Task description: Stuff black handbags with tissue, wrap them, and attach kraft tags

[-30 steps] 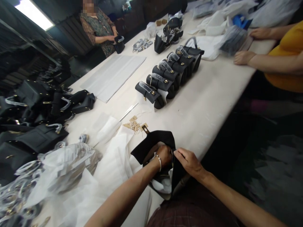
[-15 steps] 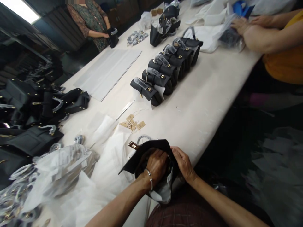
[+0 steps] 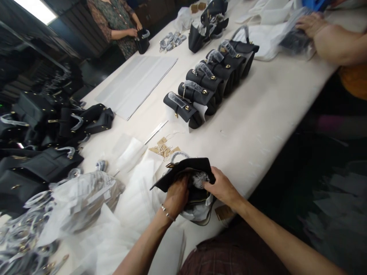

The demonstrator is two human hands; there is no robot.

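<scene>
A black handbag [image 3: 197, 163] stands at the near table edge, its flap up and its mouth towards me. My left hand [image 3: 177, 193], with a bracelet at the wrist, reaches inside at the left; its fingertips are hidden in the bag. My right hand [image 3: 223, 187] grips the bag's right rim, the thumb inside. Between the hands, crumpled wrapped stuff [image 3: 200, 178] shows in the opening, with a pale lining or paper [image 3: 197, 212] along the lower rim. The wrapped carry handle [image 3: 180, 154] rises behind the flap.
Tan tags [image 3: 163, 148] with strings lie beyond the bag. Farther off is a row of black handbags [image 3: 195, 91]. At left are white sheets [image 3: 134, 206], a plastic bag [image 3: 88, 198], wrapped straps [image 3: 23, 236] and piled bags [image 3: 48, 164]. Co-workers' hands [image 3: 311, 25] work across the table.
My left hand has drawn back to the left within the bag, uncovering the crumpled stuff. My right thumb has moved inside the rim. The view has shifted slightly.
</scene>
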